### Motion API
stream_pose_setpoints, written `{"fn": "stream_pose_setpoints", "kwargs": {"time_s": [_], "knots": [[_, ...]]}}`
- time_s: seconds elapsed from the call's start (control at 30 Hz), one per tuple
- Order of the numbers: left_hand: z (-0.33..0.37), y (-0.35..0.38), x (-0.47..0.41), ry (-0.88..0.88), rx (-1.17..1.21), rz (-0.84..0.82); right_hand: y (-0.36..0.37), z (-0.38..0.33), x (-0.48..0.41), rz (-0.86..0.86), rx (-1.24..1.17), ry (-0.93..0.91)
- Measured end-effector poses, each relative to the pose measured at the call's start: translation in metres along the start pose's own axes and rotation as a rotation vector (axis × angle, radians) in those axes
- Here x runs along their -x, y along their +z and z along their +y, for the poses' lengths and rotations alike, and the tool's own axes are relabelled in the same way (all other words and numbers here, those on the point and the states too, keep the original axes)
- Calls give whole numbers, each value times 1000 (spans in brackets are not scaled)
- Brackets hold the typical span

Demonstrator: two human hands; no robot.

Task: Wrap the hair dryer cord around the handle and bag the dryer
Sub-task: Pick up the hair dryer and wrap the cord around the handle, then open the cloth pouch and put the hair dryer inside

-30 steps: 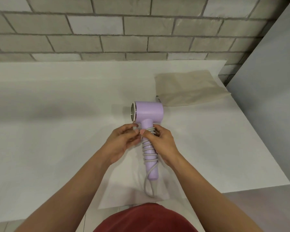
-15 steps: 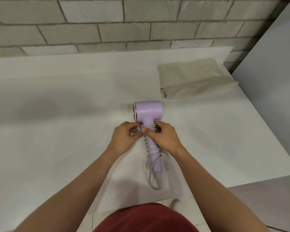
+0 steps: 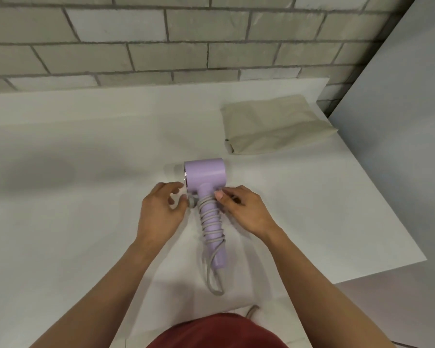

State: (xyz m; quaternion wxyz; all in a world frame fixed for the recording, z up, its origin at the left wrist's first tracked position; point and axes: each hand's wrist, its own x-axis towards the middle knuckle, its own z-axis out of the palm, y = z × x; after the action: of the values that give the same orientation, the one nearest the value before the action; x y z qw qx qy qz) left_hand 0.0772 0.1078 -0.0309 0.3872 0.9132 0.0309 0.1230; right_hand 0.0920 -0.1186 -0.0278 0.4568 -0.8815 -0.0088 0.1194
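A lilac hair dryer (image 3: pixel 205 173) lies on the white table (image 3: pixel 86 222), nozzle to the left and handle toward me. Its grey cord (image 3: pixel 210 222) is coiled several times around the handle, and a loose loop trails past the handle's end. My left hand (image 3: pixel 158 217) is left of the handle, thumb and fingers at the grey plug (image 3: pixel 192 202). My right hand (image 3: pixel 244 209) is on the right, its thumb and fingertips pinching the top coils just under the dryer's body. A flat beige bag (image 3: pixel 274 124) lies at the back right, apart from both hands.
A brick wall (image 3: pixel 186 46) runs behind the table. A grey panel (image 3: pixel 407 121) stands along the right, past the table's slanted right edge. A short grey cable end (image 3: pixel 251 310) shows below the near table edge, by my red shirt.
My hands were pinched together at the top of the handle; now they have drawn apart, the left one moving left with the plug. The view has shifted slightly.
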Motion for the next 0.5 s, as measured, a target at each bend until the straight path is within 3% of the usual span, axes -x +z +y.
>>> {"fn": "stream_pose_setpoints", "kwargs": {"time_s": [0.13, 0.27, 0.37, 0.5], "knots": [[43, -1, -14, 74, 39, 86, -51, 26, 3, 180, -20, 19], [96, 28, -52, 260, 41, 1, -112, 50, -16, 411, 19, 7], [129, 64, -93, 323, -29, -28, -155, 69, -54, 555, 174, -52], [148, 112, -146, 248, -211, -238, -210, 94, -114, 574, 464, -82]]}}
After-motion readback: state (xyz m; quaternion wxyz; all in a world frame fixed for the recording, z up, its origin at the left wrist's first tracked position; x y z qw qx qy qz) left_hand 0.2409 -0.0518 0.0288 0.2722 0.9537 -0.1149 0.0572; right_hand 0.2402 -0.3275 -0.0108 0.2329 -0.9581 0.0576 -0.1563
